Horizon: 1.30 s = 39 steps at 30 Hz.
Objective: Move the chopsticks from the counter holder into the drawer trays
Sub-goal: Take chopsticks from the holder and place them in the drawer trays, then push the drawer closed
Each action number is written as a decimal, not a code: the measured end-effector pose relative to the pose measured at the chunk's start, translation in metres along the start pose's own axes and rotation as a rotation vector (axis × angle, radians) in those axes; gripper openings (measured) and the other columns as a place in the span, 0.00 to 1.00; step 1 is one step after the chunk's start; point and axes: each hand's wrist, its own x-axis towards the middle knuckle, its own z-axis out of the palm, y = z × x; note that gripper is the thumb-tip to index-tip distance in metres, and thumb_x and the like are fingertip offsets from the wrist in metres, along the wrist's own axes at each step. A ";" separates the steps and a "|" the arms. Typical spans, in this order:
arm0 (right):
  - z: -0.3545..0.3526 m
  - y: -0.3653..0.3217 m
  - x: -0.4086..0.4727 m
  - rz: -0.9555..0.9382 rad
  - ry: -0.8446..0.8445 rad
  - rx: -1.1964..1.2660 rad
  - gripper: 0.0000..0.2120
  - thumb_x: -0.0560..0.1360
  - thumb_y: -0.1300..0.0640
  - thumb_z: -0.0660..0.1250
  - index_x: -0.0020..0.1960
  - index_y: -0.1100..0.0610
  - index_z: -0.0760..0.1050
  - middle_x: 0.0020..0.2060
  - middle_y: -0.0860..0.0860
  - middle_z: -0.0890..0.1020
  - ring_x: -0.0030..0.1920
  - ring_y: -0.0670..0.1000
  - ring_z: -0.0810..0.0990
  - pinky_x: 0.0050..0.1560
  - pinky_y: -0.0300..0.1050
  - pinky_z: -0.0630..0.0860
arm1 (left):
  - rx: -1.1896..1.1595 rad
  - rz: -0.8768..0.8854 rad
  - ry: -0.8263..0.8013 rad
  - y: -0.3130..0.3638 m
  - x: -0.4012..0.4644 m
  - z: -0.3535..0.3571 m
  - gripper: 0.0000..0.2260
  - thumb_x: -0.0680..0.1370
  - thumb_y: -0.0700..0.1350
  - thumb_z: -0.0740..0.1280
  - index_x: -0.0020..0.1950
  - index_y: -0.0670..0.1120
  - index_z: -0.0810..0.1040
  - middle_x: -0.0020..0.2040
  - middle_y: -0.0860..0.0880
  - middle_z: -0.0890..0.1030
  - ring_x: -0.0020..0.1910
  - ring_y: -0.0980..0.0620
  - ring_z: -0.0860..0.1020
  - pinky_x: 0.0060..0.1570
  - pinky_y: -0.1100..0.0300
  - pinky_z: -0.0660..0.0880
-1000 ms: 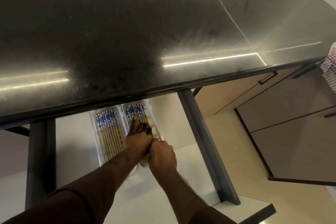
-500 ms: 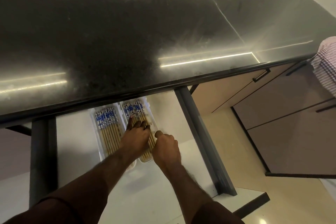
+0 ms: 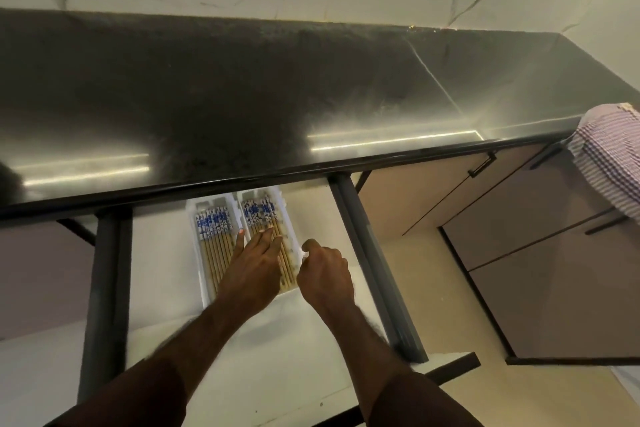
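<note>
An open white drawer (image 3: 166, 288) under the black counter holds two white trays side by side. The left tray (image 3: 194, 243) carries a row of wooden chopsticks (image 3: 214, 236) with blue-and-white tops. The right tray (image 3: 292, 236) carries a similar row of chopsticks (image 3: 259, 213). My left hand (image 3: 254, 265) lies flat on the right tray's chopsticks, fingers straight. My right hand (image 3: 323, 274) pinches the right rim of that tray, fingers curled. No counter holder is in view.
The black counter (image 3: 277, 97) overhangs the drawer's back. Dark drawer rails (image 3: 104, 288) run along both sides. Beige cabinet doors (image 3: 519, 236) with dark handles stand to the right. A checked cloth (image 3: 613, 156) hangs at the counter's right end.
My right hand has slid off the chopsticks to the tray's right rim. My left hand's fingers have straightened out flat over the chopsticks. The view has tilted up, showing the marble wall.
</note>
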 end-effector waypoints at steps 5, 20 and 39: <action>-0.017 0.001 -0.036 -0.163 0.085 -0.026 0.20 0.76 0.42 0.64 0.61 0.54 0.74 0.55 0.52 0.83 0.46 0.54 0.85 0.48 0.46 0.83 | -0.037 -0.106 0.167 0.015 -0.036 -0.019 0.31 0.67 0.45 0.77 0.67 0.36 0.73 0.65 0.37 0.76 0.64 0.36 0.74 0.65 0.37 0.56; -0.051 0.019 -0.197 -0.470 0.186 0.062 0.17 0.79 0.45 0.61 0.65 0.51 0.72 0.59 0.48 0.82 0.53 0.50 0.83 0.54 0.45 0.80 | -0.096 -0.342 0.427 0.090 -0.217 -0.057 0.22 0.79 0.49 0.58 0.72 0.42 0.68 0.72 0.43 0.69 0.71 0.45 0.68 0.72 0.38 0.54; 0.068 0.063 -0.262 -0.461 0.001 -0.112 0.11 0.80 0.53 0.60 0.54 0.58 0.77 0.48 0.54 0.81 0.47 0.53 0.78 0.42 0.40 0.66 | -0.106 -0.505 0.229 0.079 -0.339 0.039 0.30 0.80 0.58 0.46 0.78 0.44 0.49 0.78 0.44 0.50 0.78 0.46 0.47 0.73 0.41 0.53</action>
